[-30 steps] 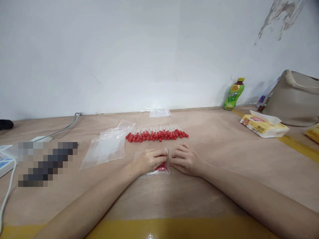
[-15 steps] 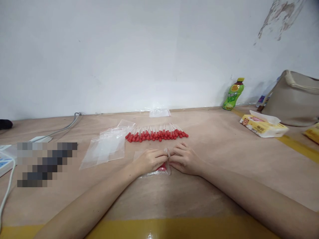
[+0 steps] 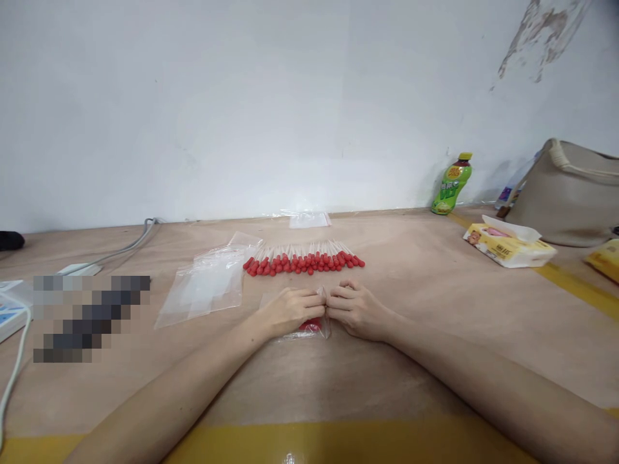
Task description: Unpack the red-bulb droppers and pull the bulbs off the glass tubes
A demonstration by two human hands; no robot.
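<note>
A small clear plastic bag [image 3: 309, 328] with red-tipped sticks inside lies flat on the table in front of me. My left hand [image 3: 289, 310] rests on top of it with fingers curled, pinching its right end. My right hand [image 3: 355, 309] meets it fingertip to fingertip and pinches the same end of the bag. Just beyond my hands lies a row of loose red-tipped sticks [image 3: 304, 259], red ends toward me.
A pile of empty clear bags [image 3: 206, 283] lies to the left of the sticks, another clear bag [image 3: 309, 220] by the wall. A green bottle [image 3: 451, 184], a tissue pack [image 3: 507, 241] and a beige bag [image 3: 573, 193] stand at the right. Cables [image 3: 120, 250] run at the left.
Both hands have stayed on the small bag; the fingertips have drawn slightly closer together at its right end. Nothing else moved.
</note>
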